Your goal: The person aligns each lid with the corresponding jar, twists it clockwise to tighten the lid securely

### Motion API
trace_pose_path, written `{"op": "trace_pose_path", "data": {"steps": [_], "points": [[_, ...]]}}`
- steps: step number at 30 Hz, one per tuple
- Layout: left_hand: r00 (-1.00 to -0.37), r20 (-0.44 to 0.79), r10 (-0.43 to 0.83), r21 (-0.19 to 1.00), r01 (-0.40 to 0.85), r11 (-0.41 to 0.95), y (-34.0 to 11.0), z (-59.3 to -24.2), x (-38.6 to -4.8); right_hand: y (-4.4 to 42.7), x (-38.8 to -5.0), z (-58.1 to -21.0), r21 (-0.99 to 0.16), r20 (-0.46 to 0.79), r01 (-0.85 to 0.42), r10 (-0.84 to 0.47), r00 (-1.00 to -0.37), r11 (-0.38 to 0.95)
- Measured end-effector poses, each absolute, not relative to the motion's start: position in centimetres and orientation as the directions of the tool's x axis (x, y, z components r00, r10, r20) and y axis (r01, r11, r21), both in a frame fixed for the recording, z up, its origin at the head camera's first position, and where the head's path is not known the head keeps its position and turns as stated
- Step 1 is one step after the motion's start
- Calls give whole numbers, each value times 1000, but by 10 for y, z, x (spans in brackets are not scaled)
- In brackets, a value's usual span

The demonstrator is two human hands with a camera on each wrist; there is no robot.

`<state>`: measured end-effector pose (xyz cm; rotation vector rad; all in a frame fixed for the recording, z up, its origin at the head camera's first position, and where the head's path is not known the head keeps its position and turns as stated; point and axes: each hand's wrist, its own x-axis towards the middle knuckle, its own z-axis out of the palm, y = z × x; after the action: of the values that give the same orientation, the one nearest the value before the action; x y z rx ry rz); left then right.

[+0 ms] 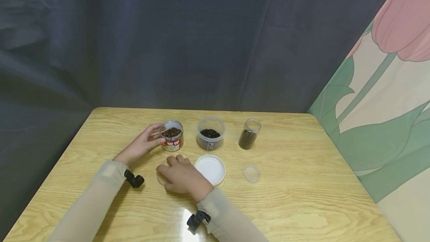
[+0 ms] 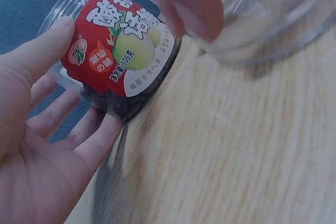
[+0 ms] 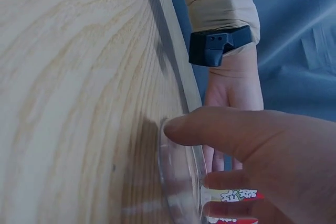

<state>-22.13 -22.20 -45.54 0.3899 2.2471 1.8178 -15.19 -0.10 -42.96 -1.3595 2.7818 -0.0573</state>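
My left hand (image 1: 142,145) is curled round a clear jar with a red label (image 1: 173,144), which holds brown beans; in the left wrist view, the thumb presses near the rim of the jar (image 2: 118,45). My right hand (image 1: 183,176) is just in front of the jar, gripping a round clear lid (image 1: 161,177) by its edge. Thumb and fingers lie on opposite sides of the lid (image 3: 181,182) in the right wrist view. Part of the lid is hidden under the hand in the head view.
A plastic tub of dark beans (image 1: 210,143) stands right of the jar, its white lid (image 1: 210,169) in front. Farther right are a tall narrow jar with dark contents (image 1: 248,138) and a small clear lid (image 1: 252,173). A dark curtain (image 1: 188,40) hangs behind the table.
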Motion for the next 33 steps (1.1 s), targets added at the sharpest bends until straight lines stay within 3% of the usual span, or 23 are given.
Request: {"op": "trace_pose_path", "data": {"steps": [9,19,33], "points": [[-940,-10,342,969,76,235,-224,-457,-217,6,-146,-419,-70,-16,-779,-781,-624,623],[-939,17,344,968,101,229,-227,-463,-213,23,-145,-408,-248,44,-729,-744,-666,638],[-933,19,359,972,102,212,-226,-465,-208,44,-157,-403,-415,174,-636,-630,-757,650]]}}
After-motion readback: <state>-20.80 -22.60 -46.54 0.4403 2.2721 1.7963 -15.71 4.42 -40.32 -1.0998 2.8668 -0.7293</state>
